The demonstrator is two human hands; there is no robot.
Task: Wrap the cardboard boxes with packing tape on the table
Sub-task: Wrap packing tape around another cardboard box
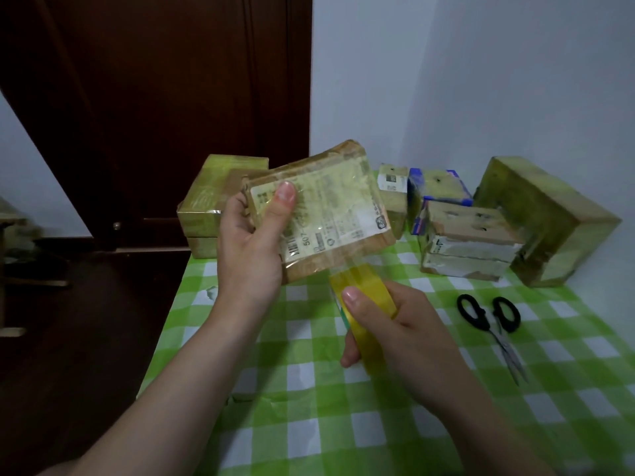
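**Box held in the air while tape is drawn across it**

A person works over a surface covered in a green and white checked cloth. The left hand holds a flat cardboard box up off the cloth, tilted, with its printed label facing the camera. The thumb presses flat on the label and the fingers curl round behind. Glossy tape already covers the label face.

The right hand is wrapped round a yellow tape roll, just below the box's lower edge. A short clear strip runs from the roll up to that edge.

To do this pass well, the strip probably needs to stay taut as the roll travels. The roll should move squarely round the box, so the tape lies without creases. The left thumb may have to shift clear before the tape reaches it. Turning the box towards the roll should be easier than reaching round it.

Black scissors lie on the cloth to the right, near enough to cut the strip. Two stacked boxes sit at the back left. A cluster of boxes stands at the back right, beside one large box tipped on its side. Several of them shine with tape.
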